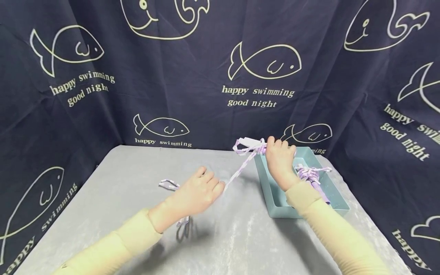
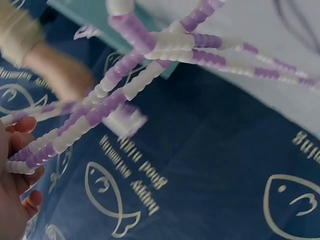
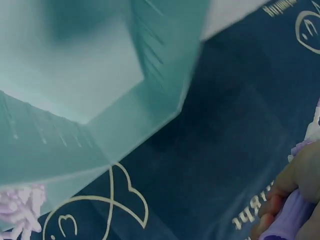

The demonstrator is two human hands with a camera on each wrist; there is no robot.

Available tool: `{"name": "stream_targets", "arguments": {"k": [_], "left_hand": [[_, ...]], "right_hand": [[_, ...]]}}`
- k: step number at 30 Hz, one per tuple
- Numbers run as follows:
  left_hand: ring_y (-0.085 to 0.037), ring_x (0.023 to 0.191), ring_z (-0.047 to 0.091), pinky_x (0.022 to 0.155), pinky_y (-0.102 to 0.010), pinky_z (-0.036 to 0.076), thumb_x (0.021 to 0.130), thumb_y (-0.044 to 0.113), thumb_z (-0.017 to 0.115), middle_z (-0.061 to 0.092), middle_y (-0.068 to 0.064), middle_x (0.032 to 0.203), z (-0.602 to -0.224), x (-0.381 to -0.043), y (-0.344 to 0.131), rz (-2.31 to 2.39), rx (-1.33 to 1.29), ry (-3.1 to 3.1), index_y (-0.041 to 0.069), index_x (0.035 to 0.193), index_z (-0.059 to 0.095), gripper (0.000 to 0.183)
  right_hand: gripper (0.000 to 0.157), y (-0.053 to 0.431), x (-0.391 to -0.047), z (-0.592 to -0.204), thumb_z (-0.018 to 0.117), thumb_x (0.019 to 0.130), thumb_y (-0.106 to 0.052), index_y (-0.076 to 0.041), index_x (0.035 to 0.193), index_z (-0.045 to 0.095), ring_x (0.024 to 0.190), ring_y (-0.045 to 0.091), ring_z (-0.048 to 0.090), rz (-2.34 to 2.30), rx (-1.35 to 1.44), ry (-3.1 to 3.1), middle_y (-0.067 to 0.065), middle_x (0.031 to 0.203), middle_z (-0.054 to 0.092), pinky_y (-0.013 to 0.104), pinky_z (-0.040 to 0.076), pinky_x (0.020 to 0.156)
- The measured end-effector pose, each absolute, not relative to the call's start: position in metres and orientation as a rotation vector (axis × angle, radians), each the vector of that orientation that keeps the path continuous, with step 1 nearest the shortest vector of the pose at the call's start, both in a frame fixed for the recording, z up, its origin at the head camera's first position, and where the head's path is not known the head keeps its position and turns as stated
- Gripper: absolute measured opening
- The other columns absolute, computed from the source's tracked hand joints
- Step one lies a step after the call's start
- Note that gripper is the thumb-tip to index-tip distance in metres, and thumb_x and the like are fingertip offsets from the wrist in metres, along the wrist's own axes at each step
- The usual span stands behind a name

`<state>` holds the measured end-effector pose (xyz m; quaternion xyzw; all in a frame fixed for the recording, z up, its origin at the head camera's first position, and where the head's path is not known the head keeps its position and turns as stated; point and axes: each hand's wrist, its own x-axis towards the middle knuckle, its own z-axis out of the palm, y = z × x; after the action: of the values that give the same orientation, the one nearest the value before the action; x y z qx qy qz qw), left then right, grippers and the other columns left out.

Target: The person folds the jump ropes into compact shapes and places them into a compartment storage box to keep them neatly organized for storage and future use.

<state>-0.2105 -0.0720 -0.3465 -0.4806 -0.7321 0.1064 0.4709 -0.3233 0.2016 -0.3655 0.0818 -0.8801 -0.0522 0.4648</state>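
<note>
A purple-and-white beaded jump rope (image 1: 241, 169) stretches between the two hands above the table. My left hand (image 1: 197, 194) grips its doubled strands, and loose loops (image 1: 168, 184) stick out beyond that hand. In the left wrist view the beaded strands (image 2: 70, 127) run out of the curled fingers and cross. My right hand (image 1: 280, 160), over the back left part of the blue-green bin (image 1: 287, 212), holds the rope's purple handle (image 3: 292, 215). By that hand hang gathered rope loops and a white tag (image 1: 249, 142).
A second bundled jump rope (image 1: 310, 174) with a purple handle lies in the bin's right side. The bin stands at the right of the grey-covered table (image 1: 237, 236). A dark blue curtain (image 1: 203, 76) with fish prints surrounds the table at the back and sides.
</note>
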Motion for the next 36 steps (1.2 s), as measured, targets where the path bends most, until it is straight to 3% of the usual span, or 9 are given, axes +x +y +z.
{"name": "stream_targets", "arguments": {"k": [6,13,23,30,36], "left_hand": [[-0.020,0.061,0.041,0.070,-0.035,0.037,0.087,-0.001,0.041,0.046,-0.001,0.061,-0.318,-0.214,-0.067,0.149,-1.064,-1.763,0.010,0.071,0.050,0.021],[-0.022,0.061,0.043,0.069,-0.038,0.037,0.080,-0.006,0.039,0.051,-0.002,0.061,-0.291,-0.232,-0.063,0.001,-0.951,-1.772,0.008,0.074,0.053,0.021],[-0.023,0.063,0.051,0.072,-0.039,0.037,0.069,-0.010,0.052,0.062,-0.003,0.065,-0.285,-0.269,-0.077,-0.135,-0.775,-1.961,0.009,0.082,0.059,0.024],[-0.025,0.071,0.055,0.075,-0.040,0.035,0.070,-0.005,0.056,0.066,-0.003,0.073,-0.283,-0.283,-0.088,-0.207,-0.639,-2.252,0.010,0.089,0.061,0.024],[-0.025,0.077,0.055,0.076,-0.041,0.034,0.073,0.000,0.059,0.068,-0.004,0.081,-0.286,-0.295,-0.089,-0.164,-0.576,-2.418,0.010,0.093,0.061,0.022]], "right_hand": [[0.012,0.193,-0.317,-0.384,0.037,0.086,-0.002,-0.002,0.085,0.049,0.063,0.037,0.051,-0.241,0.302,-2.205,0.021,0.065,0.054,0.045,0.034,0.053],[0.014,0.191,-0.310,-0.389,0.039,0.081,0.000,-0.003,0.089,0.050,0.058,0.033,0.050,-0.347,0.507,-2.200,0.017,0.061,0.049,0.040,0.031,0.052],[0.009,0.183,-0.297,-0.396,0.035,0.083,-0.006,-0.009,0.078,0.042,0.057,0.025,0.043,-0.498,0.909,-2.038,0.007,0.059,0.042,0.033,0.026,0.053],[0.017,0.181,-0.288,-0.388,0.031,0.086,-0.006,-0.012,0.080,0.046,0.060,0.024,0.043,-0.461,1.204,-1.956,0.005,0.064,0.045,0.035,0.030,0.059],[0.016,0.175,-0.276,-0.380,0.037,0.092,-0.011,-0.013,0.084,0.051,0.064,0.020,0.041,-0.451,1.436,-1.873,0.000,0.070,0.048,0.035,0.031,0.064]]}}
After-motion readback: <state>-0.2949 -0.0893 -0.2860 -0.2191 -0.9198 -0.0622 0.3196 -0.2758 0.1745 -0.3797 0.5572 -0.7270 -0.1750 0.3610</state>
